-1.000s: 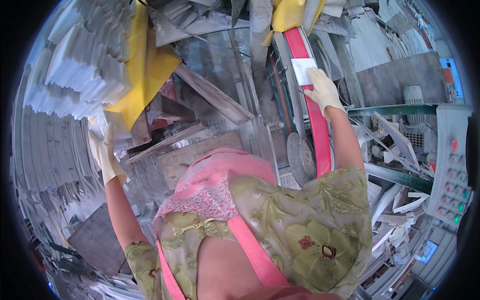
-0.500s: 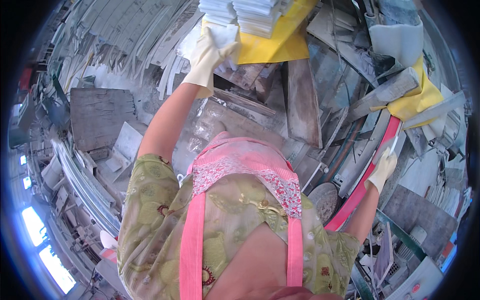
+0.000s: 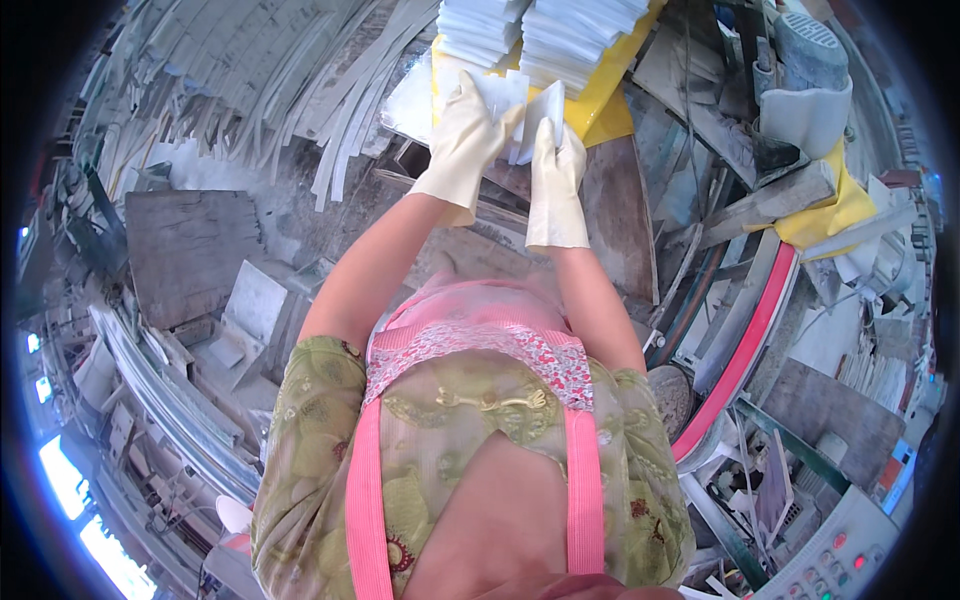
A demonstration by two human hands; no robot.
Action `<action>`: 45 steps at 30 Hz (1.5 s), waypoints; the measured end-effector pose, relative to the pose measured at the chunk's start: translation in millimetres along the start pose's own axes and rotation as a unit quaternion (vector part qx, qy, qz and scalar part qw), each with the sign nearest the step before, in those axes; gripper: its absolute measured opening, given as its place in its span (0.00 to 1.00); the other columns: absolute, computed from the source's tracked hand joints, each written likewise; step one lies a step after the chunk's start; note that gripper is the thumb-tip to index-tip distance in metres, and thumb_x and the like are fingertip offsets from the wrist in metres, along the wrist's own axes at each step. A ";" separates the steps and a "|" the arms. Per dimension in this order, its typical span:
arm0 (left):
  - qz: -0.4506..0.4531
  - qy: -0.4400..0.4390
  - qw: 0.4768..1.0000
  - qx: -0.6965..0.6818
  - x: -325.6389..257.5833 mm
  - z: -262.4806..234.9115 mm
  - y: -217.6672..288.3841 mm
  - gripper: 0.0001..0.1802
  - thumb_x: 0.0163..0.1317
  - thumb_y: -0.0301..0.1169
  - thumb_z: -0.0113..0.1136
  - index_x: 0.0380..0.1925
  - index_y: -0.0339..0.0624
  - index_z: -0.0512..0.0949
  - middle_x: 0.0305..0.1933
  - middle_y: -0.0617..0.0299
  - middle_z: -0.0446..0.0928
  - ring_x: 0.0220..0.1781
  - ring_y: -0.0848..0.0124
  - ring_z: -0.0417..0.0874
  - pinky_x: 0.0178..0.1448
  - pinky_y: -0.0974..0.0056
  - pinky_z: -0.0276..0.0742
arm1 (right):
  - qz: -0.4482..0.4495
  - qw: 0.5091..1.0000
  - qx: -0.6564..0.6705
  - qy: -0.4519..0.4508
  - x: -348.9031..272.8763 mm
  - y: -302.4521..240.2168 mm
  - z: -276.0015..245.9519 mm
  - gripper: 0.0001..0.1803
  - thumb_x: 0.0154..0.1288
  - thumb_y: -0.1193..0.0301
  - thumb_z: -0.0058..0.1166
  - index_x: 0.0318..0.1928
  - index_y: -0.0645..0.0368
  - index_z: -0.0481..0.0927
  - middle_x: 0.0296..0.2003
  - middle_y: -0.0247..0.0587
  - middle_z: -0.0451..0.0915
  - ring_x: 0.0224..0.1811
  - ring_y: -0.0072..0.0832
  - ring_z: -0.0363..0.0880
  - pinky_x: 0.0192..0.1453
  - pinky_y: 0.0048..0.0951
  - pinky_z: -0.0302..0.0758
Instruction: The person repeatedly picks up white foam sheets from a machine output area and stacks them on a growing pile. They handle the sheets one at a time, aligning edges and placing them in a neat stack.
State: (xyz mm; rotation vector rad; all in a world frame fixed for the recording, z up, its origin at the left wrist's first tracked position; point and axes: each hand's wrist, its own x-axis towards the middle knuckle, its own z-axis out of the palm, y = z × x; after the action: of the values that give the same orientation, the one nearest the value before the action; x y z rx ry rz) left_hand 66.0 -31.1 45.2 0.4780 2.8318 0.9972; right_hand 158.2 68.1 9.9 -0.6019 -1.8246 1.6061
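Where the yellow sheet (image 3: 605, 118) carries two stacks of white slabs (image 3: 478, 35) in the head view, both gloved hands sit close together at its near side. The left hand (image 3: 468, 135) has its fingers wrapped about a few small white pieces (image 3: 503, 92), thumb toward the wearer. The right hand (image 3: 558, 178) pinches a thin white piece (image 3: 546, 105), tilted and just beside the others — whether they touch, I cannot tell. A brown board (image 3: 618, 190) lies below the hands' right side, and well apart to the right the red belt (image 3: 745, 345) curves past a control panel (image 3: 830, 550).

For good handling, I would keep the thumbs flat on the broad faces rather than on the corners, since pieces this thin look likely to chip. Holding their edges level should keep one from scraping another. A wide, light grip seems safer than a fingertip pinch, and low, steady wrists would spare the uneven stacks a knock — they look easily disturbed.
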 end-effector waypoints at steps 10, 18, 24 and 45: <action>0.023 -0.004 0.999 -0.036 -5.5 -19.5 6.2 0.54 0.58 0.61 0.63 0.64 0.16 0.65 0.57 0.29 0.78 0.61 0.43 0.81 0.63 0.52 0.77 | -0.018 0.983 -0.020 -0.180 -0.3 27.1 -4.3 0.28 0.77 0.59 0.48 0.68 0.66 0.68 0.46 0.57 0.83 0.47 0.46 0.83 0.54 0.36 0.77; -0.073 0.002 0.988 0.136 -17.1 -14.4 59.9 0.60 0.38 0.57 0.77 0.62 0.24 0.62 0.51 0.36 0.81 0.56 0.47 0.84 0.57 0.55 0.82 | 0.010 0.925 -0.194 -0.327 -16.1 16.4 -24.7 0.52 0.64 0.50 0.60 0.76 0.65 0.47 0.49 0.68 0.82 0.49 0.61 0.82 0.51 0.53 0.78; -0.109 -0.017 0.984 0.142 -10.7 -14.7 62.0 0.52 0.37 0.49 0.76 0.60 0.31 0.64 0.51 0.37 0.80 0.54 0.47 0.84 0.55 0.54 0.82 | -0.009 0.936 -0.094 -0.338 -15.6 15.9 -20.7 0.51 0.65 0.52 0.61 0.75 0.66 0.47 0.48 0.66 0.82 0.48 0.58 0.83 0.51 0.50 0.78; -0.081 0.198 0.832 -0.512 -24.5 4.1 -68.3 0.55 0.62 0.56 0.64 0.76 0.30 0.51 0.78 0.34 0.57 0.80 0.47 0.57 0.81 0.54 0.52 | 0.197 0.848 0.214 -0.443 104.0 25.4 29.8 0.43 0.82 0.41 0.20 0.78 0.64 0.54 0.77 0.48 0.58 0.79 0.35 0.55 0.81 0.36 0.50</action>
State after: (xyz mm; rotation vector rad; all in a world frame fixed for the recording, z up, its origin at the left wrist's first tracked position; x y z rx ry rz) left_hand 72.3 -87.0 -0.9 -0.1136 2.0212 2.4923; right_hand 62.6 123.7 -0.8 0.0235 -1.8647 2.8009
